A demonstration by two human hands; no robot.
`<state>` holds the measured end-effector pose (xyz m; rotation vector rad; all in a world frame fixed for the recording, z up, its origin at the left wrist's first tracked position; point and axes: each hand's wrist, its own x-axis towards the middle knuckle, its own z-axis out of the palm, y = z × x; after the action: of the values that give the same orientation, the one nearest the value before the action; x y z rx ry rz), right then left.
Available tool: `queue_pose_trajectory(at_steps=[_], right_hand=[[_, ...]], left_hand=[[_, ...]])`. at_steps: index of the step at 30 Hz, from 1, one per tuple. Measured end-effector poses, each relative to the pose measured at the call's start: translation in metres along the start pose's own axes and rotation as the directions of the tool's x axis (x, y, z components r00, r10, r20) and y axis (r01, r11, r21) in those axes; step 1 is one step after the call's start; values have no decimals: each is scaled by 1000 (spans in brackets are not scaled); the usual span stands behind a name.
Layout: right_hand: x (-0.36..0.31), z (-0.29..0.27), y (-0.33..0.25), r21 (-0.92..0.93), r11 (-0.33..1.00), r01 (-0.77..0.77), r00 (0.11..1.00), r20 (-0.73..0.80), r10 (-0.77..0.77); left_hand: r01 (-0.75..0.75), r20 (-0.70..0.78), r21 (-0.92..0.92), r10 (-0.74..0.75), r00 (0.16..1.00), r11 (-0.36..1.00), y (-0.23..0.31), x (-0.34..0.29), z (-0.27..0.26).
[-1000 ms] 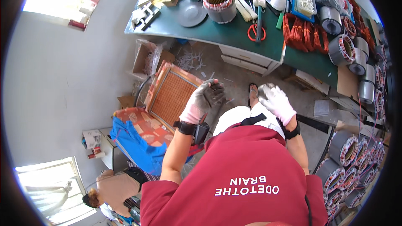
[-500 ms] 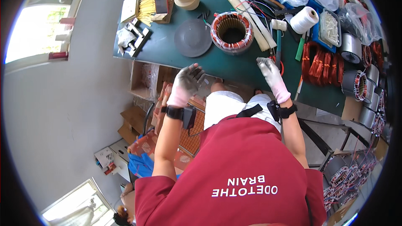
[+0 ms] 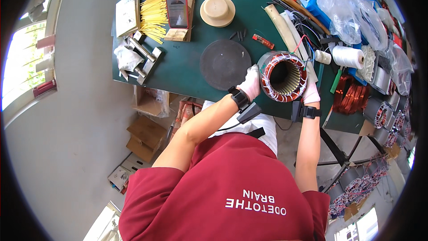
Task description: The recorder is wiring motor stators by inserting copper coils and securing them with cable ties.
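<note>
A motor stator (image 3: 292,83), a grey cylinder with copper-red windings laced in white cord, is tilted near the front of the green table, its slotted bore facing me. Both my hands wear white and pink gloves. My left hand (image 3: 250,83) is against its left side, and my right hand (image 3: 310,92) grips its right side, the fingers mostly hidden behind it. Thin red and green leads run out at its upper right. Left of the stator lies a flat dark round disc (image 3: 225,64). A small red packet (image 3: 263,41) is just behind the stator.
On the left are a metal clamp-like fixture (image 3: 149,64), yellow strips (image 3: 154,15) and a phone (image 3: 177,8) leaning on a wooden block. A round wooden piece (image 3: 217,11) stands at mid-table. To the right are white thread spools (image 3: 347,57), copper coils (image 3: 352,94) and plastic bags (image 3: 341,4).
My hands, apart and off the stator earlier, have come up to its sides. The stator has shifted toward the right and nearer, and its bore has tipped toward me. The red packet behind it now shows.
</note>
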<state>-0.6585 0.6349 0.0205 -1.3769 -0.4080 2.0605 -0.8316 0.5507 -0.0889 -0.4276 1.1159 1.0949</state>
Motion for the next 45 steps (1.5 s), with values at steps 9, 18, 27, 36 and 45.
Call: queue_pose_trajectory(at_steps=[9, 18, 27, 36, 45], right_hand=[[-26, -2, 33, 41, 999, 7, 997, -78, -4], [-38, 35, 68, -123, 979, 161, 983, -66, -170], [23, 96, 133, -410, 902, 138, 989, 12, -146], [-4, 15, 73, -989, -2, 148, 801, 121, -586], [20, -30, 45, -765, -638, 91, 731, 486, -479]], left_hand=[[-31, -75, 154, 42, 996, 988, -2, -7, -21], [83, 142, 146, -104, 984, 986, 91, -122, 0], [8, 330, 232, -87, 940, 973, 194, -88, -79], [-558, 86, 514, 608, 789, 652, 158, -146, -75], [-531, 685, 685, 688, 238, -498, 58, -255, 28]])
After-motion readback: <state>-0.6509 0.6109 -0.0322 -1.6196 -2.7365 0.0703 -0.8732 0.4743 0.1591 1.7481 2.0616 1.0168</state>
